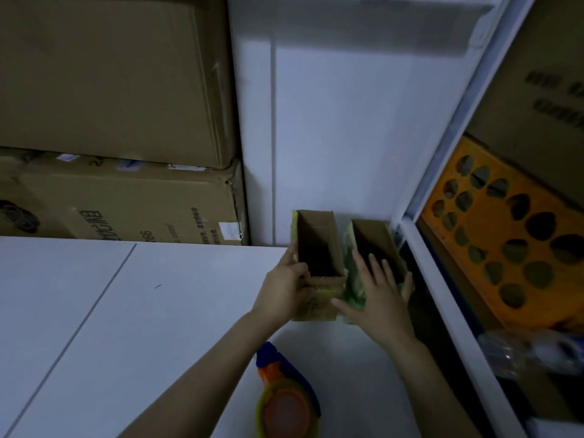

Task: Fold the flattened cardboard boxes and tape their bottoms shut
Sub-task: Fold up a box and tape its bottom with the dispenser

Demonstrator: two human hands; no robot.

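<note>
The left box [319, 235] and right box [373, 235] stood side by side at the bench's [158, 311] far edge; my left hand [281, 292] gripped the left box's near end, fingers curled; my right hand [379, 295] rested on the right box, fingers spread straight.

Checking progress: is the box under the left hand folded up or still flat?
Folded up: the left box stands upright, its open top showing a dark hollow interior.

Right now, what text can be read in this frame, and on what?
"com/" and "66": lower carton, printed sideways; the rest of its print is blurred.
Right carton: dark print, too blurred to read.
White sticker: unreadable.
Left small box: marks too dim to read.
</note>
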